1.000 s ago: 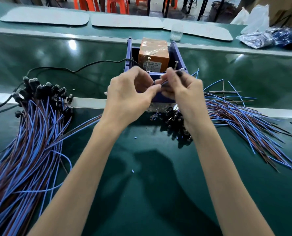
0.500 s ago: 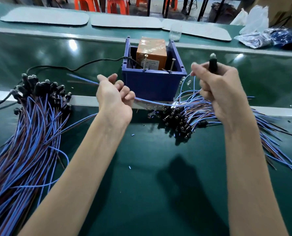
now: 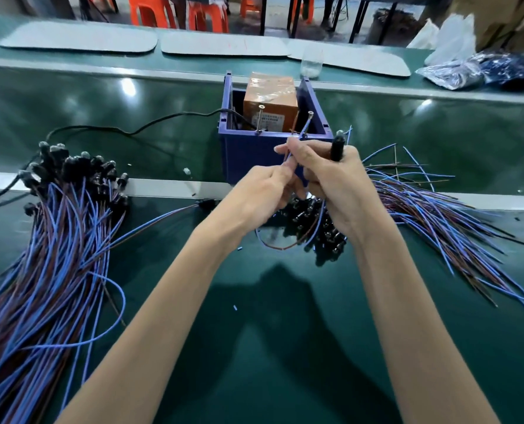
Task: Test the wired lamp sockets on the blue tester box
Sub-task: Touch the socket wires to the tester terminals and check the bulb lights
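Left grip (image 3: 263, 194): your thumb and forefinger pinch the wire ends (image 3: 289, 156), one blue and one brown, in front of the box's near wall.
Right grip (image 3: 341, 182): your fingers curl round a black lamp socket (image 3: 335, 149), held upright with its small bulb on top, just beside the box's near right corner.
Wire loop (image 3: 285, 244): the held socket's two leads hang below your hands in a slack curve above the desk (image 3: 285, 347).
Blue tester box (image 3: 248, 160): stands open-topped directly behind both hands, with an orange block (image 3: 270, 99) inside.
Contact posts (image 3: 260, 117): two thin metal posts rise at the near wall. The pinched ends point up toward the right one, but whether they touch it cannot be told.
Black cable (image 3: 132, 130): runs across the desk from the left into the box.
Left pile (image 3: 56, 240): wired sockets lie fanned out, black heads toward the far side.
Right pile (image 3: 438, 215): more wired sockets, heads clustered under your hands.
Background: grey mats (image 3: 77, 36), a clear cup (image 3: 311, 64) and plastic bags (image 3: 468, 68) lie along the far edge.
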Tool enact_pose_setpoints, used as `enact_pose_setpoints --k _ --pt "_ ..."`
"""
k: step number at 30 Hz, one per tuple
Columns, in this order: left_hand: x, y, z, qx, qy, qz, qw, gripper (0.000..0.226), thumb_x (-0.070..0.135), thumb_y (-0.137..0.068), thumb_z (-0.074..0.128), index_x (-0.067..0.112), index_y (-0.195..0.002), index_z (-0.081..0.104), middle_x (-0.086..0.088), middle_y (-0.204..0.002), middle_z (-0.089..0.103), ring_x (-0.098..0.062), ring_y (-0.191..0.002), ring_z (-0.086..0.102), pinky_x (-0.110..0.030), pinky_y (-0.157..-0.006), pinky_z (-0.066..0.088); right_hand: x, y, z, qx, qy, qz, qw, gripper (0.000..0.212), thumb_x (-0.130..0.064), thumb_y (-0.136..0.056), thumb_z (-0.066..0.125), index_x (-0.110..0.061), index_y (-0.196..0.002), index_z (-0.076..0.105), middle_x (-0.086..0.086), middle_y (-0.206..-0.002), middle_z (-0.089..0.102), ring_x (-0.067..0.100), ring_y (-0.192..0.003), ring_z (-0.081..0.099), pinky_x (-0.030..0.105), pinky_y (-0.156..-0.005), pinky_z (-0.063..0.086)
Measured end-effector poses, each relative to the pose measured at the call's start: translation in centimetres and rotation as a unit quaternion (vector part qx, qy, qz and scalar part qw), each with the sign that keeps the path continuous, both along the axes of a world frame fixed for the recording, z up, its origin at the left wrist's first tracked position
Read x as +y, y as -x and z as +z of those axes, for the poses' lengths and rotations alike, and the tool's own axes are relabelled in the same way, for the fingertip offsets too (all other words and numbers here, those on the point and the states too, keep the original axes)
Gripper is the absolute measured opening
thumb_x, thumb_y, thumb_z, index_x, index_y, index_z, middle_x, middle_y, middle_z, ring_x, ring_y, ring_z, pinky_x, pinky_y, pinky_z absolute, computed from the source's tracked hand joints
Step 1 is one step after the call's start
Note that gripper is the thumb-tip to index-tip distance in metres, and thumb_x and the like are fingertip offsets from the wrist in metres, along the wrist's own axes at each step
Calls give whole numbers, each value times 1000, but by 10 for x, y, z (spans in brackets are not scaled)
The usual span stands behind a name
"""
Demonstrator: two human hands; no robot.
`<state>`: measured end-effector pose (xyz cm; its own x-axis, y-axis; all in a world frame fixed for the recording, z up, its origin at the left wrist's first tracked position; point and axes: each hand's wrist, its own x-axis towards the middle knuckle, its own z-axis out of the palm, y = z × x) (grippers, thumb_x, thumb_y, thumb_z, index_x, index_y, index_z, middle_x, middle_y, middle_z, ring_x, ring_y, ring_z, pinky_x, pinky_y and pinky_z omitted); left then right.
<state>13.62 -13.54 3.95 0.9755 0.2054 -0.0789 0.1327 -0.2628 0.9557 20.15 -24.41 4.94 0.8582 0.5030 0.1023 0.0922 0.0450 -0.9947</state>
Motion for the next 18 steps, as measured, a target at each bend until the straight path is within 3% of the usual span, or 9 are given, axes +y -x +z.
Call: enact_pose_setpoints --k 5,9,11,13,15,17,18 --pt "5 -2 -4 -69 73 54 993 34 23 -105 36 14 -81 59 15 -42 44 0 -38 35 -10 -41 29 4 -5 -7 34 -26 -17 999 22 -17 -95 59 -6 -78 69 -1 -59 60 5 -49 52 19 -52 48" --pt "8 -7 -9 -100 95 155 978 29 21 -103 41 18 -91 68 7 -66 64 -5 -59 55 -14 -59 48 5 -9 -10 61 -56 -27 996 25 -13 -99 51 -5 -77 60 10 -82 72 15 -65 72 16 -50 49" --pt "9 -9 -12 -117 93 196 969 23 18 -101 47 15 -110 68 7 -75 66 -6 -68 58 -16 -66 51 4 -11 -11 63 -56 -39 996 27 -11 -100 47 -6 -76 59 8 -77 72 14 -63 72 9 -44 42" --pt "11 -10 -15 -142 71 247 956 26 16 -99 52 15 -121 65 13 -72 62 0 -62 51 -12 -63 45 4 -12 -12 55 -41 -48 996 28 -10 -101 45 -6 -78 60 0 -65 71 12 -59 71 8 -43 40" --pt "15 -10 -17 -159 33 281 946 25 19 -97 54 12 -116 69 17 -65 57 5 -57 46 -6 -60 38 2 -14 -14 34 -12 -64 997 28 -11 -102 44 -9 -81 63 -4 -58 64 9 -55 67 7 -43 37" --pt "17 -10 -18 -159 16 285 945 27 26 -97 53 12 -87 73 15 -54 46 1 -54 40 -9 -57 33 0 -16 -16 18 11 -75 997 29 -13 -102 44 -12 -83 66 -4 -57 53 6 -51 58 8 -45 35" --pt "17 -10 -19 -157 1 281 947 35 29 -98 52 12 -69 64 13 -52 42 -2 -54 37 -12 -55 31 -1 -17 -17 18 16 -76 997 29 -14 -102 44 -12 -84 68 -6 -56 49 6 -50 52 9 -45 34"
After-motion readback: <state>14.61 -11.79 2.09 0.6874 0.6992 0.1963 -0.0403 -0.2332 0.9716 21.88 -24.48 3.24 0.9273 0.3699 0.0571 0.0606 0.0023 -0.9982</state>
